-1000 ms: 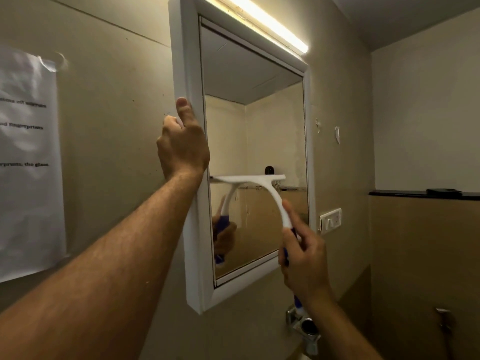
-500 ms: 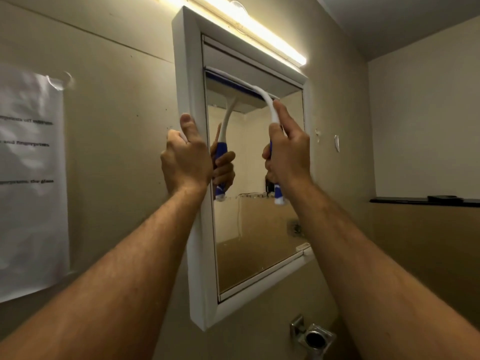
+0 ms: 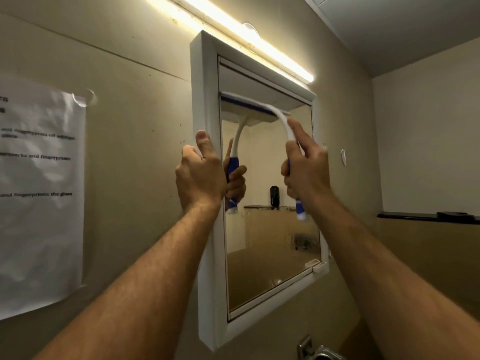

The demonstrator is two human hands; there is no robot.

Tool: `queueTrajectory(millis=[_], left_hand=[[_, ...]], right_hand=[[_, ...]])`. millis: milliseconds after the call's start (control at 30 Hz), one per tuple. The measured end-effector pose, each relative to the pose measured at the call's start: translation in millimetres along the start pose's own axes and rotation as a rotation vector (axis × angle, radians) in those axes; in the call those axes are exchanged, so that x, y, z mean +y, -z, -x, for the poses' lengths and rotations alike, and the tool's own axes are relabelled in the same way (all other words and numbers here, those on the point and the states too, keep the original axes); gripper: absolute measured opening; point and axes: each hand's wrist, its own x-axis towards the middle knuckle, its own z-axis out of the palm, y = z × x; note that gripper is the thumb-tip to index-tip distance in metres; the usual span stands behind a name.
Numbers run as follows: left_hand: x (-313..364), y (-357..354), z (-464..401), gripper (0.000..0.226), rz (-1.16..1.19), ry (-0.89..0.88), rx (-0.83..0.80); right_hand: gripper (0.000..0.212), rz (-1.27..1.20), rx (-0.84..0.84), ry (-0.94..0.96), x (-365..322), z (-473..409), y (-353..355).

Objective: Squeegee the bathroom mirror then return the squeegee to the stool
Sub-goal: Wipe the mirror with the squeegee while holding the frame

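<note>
Both hands up: right hand (image 3: 306, 170) grips squeegee (image 3: 262, 106); left hand (image 3: 200, 175) grips mirror frame (image 3: 205, 100).

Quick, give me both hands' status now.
Left hand: grips the mirror frame.
Right hand: holds the squeegee handle, blade on the glass near the top.

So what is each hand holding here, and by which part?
The right hand holds the squeegee by its blue handle. The left hand grips the mirror frame at its left edge.
</note>
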Motion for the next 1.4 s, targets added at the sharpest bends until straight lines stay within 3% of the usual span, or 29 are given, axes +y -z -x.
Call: queueTrajectory(millis=[200,533,867,1167,1400], left_hand=[[-2,-2,-2,0.058,0.011,0.000,0.008],[-3,-1,0,0.055,0.001,-0.018,0.022],[-1,0,0,0.056,-0.010,-0.021,0.025],[0,-2,-1,0.050,0.017,-0.017,0.014],[2,-2,-1,0.042,0.025,-0.015,0.050]], right_hand=[[0.042,-0.046,0.019,0.010,-20,-28,-22],[0.044,0.009,0.019,-0.012,49,65,9],[0.040,-0.018,-0.042,-0.081,11,42,7],[0.044,-0.126,-0.079,-0.195,47,108,27],[0.047,-0.159,-0.130,-0.197,19,57,26]])
